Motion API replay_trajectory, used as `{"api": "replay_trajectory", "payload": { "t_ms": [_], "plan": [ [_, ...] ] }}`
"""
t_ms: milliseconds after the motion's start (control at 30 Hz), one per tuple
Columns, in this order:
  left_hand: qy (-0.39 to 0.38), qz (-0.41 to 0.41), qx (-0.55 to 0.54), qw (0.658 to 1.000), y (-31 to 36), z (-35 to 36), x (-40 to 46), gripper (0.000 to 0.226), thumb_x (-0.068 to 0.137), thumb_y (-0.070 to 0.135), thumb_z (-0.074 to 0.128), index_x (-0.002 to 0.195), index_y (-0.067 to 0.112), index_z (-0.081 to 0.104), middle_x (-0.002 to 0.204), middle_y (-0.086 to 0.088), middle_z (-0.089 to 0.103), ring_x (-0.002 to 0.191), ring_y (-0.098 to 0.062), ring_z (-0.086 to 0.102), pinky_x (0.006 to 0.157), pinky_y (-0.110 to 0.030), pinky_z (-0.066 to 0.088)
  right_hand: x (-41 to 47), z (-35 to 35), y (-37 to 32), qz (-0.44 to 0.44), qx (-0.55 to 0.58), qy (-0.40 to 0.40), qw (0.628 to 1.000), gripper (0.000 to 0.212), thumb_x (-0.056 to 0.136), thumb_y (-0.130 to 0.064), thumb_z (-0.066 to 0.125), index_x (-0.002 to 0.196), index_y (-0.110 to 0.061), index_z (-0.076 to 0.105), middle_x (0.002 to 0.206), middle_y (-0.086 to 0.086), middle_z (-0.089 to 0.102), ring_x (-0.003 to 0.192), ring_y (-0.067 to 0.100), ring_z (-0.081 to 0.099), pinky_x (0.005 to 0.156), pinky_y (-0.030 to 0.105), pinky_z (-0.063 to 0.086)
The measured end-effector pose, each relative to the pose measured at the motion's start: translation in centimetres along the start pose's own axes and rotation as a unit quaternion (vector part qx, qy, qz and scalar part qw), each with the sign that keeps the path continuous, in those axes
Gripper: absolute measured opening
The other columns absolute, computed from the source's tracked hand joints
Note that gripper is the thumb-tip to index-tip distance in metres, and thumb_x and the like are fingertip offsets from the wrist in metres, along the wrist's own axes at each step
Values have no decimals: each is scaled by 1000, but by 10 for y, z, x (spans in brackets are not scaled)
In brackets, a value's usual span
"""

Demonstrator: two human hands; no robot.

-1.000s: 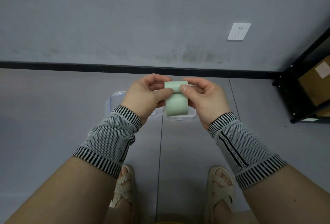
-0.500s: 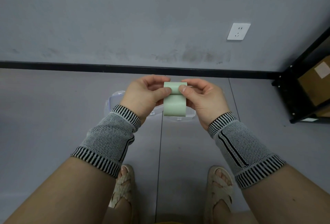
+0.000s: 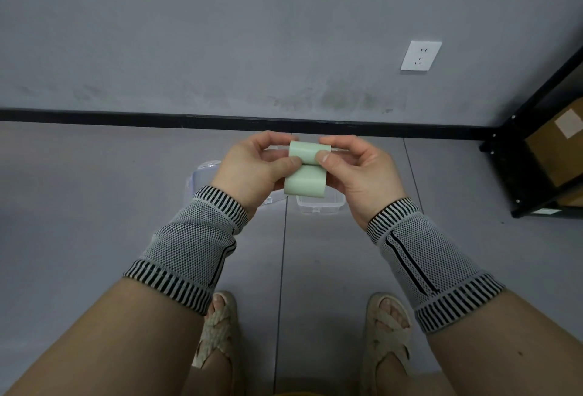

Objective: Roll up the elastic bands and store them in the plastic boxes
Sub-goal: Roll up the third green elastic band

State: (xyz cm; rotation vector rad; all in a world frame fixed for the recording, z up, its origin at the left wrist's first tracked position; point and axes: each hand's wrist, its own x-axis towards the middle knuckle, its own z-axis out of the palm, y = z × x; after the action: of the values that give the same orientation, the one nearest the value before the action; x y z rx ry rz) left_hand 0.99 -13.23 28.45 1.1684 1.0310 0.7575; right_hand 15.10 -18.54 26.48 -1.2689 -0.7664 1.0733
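Head view looks down at two forearms with grey mesh wrist sleeves, held out over a grey floor (image 3: 94, 206).

At the left, the left hand (image 3: 252, 168) is curled, palm turned toward the right. Its thumb presses on the left edge of the band (image 3: 305, 174), and its fingers close behind the rolled part. Under this hand, on the floor, lies a clear plastic lid (image 3: 202, 174); only its left rounded corner and near edge show.

In the middle, the band is held in the air between both hands, above the floor and above the boxes. It is pale green, smooth and matte, a flat wide strip. Its far end is wound into a small roll, and the axis of this roll runs left to right, from one hand to the other. The loose part hangs from the roll toward the near side, so the long axis of the strip points from far to near, with the free end tilted a little to the left. The free end is cut straight.

Below the free end stands a clear box (image 3: 320, 206) on the floor, mostly hidden by the band and the hands.

At the right, the right hand (image 3: 356, 174) mirrors the left: thumb on the right edge of the band, fingers curled around the roll from behind. Both hands grip the band.

Further right, a white socket (image 3: 421, 55) sits on the wall, and a black shelf (image 3: 536, 155) holds a cardboard box (image 3: 558, 149).
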Motion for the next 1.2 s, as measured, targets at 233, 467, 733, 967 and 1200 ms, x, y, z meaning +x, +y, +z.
{"api": "replay_trajectory", "payload": {
  "t_ms": [233,467,733,967,1200],
  "plan": [
    [18,11,-5,1000,0,1,1,16,84,-3,63,94,10,63,89,-11,70,74,-19,68,71,-30,59,0,2,2,-29,-51,-7,998,26,81,6,67,89,-19,65,92,8,68,85,19,66,87,44,56],
    [20,21,6,1000,-1,0,2,23,82,-4,63,98,12,62,98,-12,70,82,-23,68,79,-35,58,1,1,3,3,-35,2,999,15,84,-2,66,91,-16,66,89,10,70,85,24,70,83,44,57],
    [26,-2,25,999,-1,-3,4,19,85,7,65,102,13,65,95,-6,71,77,-12,66,67,-21,56,1,0,4,-19,-44,-4,999,22,81,2,68,91,-17,66,93,12,69,87,23,69,84,41,57],
    [35,16,7,999,-2,1,4,26,84,4,65,105,18,63,97,-4,70,80,-12,65,71,-21,53,1,1,3,-2,-29,-4,1000,14,80,-2,70,86,-12,62,86,14,69,80,24,70,78,39,58],
    [79,-25,-30,996,0,5,4,27,81,15,71,105,7,62,79,-2,68,63,-7,66,67,-24,55,3,3,7,-8,3,-5,1000,18,79,-1,71,86,-12,59,91,15,67,85,30,69,83,49,56]
  ]
}}
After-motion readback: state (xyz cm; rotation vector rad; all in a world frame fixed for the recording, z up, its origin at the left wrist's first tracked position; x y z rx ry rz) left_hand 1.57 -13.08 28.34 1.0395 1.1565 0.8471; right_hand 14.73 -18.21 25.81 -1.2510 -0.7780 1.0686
